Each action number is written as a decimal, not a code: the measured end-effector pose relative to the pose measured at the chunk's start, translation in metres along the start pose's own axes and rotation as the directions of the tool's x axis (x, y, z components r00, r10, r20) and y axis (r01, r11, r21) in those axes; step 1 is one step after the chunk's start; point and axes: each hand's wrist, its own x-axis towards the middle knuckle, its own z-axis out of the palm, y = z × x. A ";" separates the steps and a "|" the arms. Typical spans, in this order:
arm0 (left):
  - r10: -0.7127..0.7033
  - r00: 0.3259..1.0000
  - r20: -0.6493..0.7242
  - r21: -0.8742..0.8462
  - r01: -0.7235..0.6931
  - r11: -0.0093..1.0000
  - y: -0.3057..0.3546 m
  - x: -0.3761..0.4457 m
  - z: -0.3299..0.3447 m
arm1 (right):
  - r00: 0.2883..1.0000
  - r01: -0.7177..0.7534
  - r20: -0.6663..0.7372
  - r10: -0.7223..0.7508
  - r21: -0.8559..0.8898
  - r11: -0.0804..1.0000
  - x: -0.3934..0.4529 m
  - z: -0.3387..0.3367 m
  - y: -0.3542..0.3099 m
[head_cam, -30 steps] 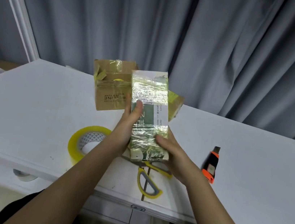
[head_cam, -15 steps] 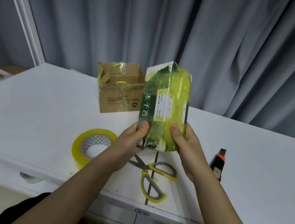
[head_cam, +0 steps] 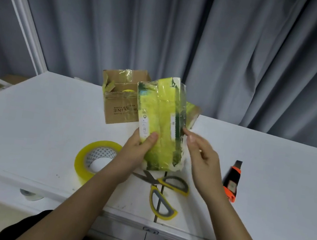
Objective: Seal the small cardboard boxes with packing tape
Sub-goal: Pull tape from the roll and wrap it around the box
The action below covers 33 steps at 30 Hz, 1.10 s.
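Head view: white table, grey curtain behind; left fingers clamp box, right fingers apart.

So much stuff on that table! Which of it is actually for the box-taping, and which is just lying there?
For the job:
- green-and-yellow box, gripped by the left hand; right hand beside it
- brown carton, top open
- yellow tape roll
- scissors, likely for cutting tape

Lying about:
- orange utility knife
- grey curtain

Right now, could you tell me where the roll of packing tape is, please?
In the head view, the roll of packing tape lies flat on the white table, left of the scissors and just beside the left forearm.
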 end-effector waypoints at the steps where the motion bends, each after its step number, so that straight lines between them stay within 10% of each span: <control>1: -0.046 0.998 0.049 -0.056 0.049 0.997 -0.001 0.001 -0.002 | 0.999 0.033 -0.034 -0.034 -0.009 0.999 0.004 -0.005 -0.003; 7: -0.139 0.925 0.354 -0.052 0.168 0.984 -0.008 -0.004 0.008 | 0.991 0.133 0.051 -0.126 -0.156 0.979 0.018 -0.012 -0.008; 19: -0.089 0.986 0.139 -0.316 0.129 0.940 -0.009 0.000 0.014 | 0.925 0.265 0.363 -0.113 -0.404 0.876 -0.014 -0.004 0.013; 25: -0.140 0.978 0.153 -0.454 0.196 0.869 0.003 0.003 0.019 | 0.997 0.013 0.074 -0.019 0.084 0.996 -0.015 -0.032 0.002; 29: -0.152 0.955 0.256 -0.469 0.260 0.844 0.004 0.002 0.023 | 0.926 -0.325 0.283 0.249 0.265 0.908 -0.022 -0.027 0.004; 33: -0.110 0.987 0.117 -0.177 0.129 0.976 -0.004 0.007 0.022 | 0.949 -0.276 0.229 0.215 0.277 0.921 -0.021 -0.026 0.005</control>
